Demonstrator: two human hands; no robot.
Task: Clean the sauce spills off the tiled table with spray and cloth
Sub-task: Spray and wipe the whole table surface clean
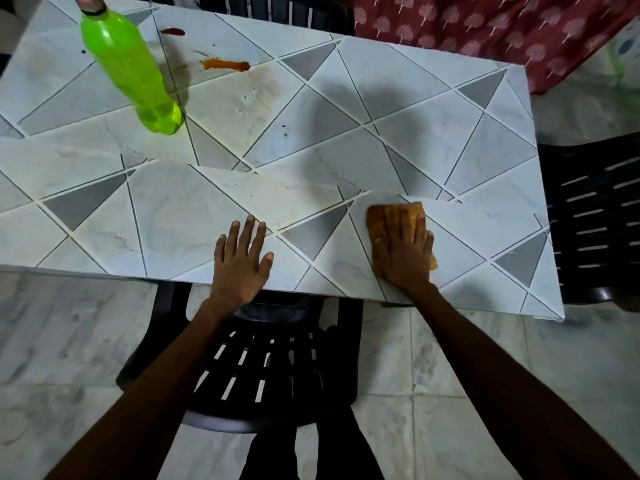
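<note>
The tiled table [311,140] has white and grey triangular tiles. My right hand [403,249] presses flat on an orange cloth [377,218] near the table's front edge, fingers straight. My left hand [242,261] rests flat on the tiles to the left of it, fingers spread, holding nothing. An orange sauce spill [227,65] lies at the far left-centre, with a darker red spill [172,31] beyond it. A brownish smear [256,84] spreads just right of the orange spill. The green spray bottle [128,69] stands upright at the far left.
A black slatted chair [273,368] stands under the table's front edge below my arms. Another black chair [595,216] sits at the table's right end. A red patterned fabric [485,26] hangs behind the far right. Small dark specks [284,127] dot the tiles.
</note>
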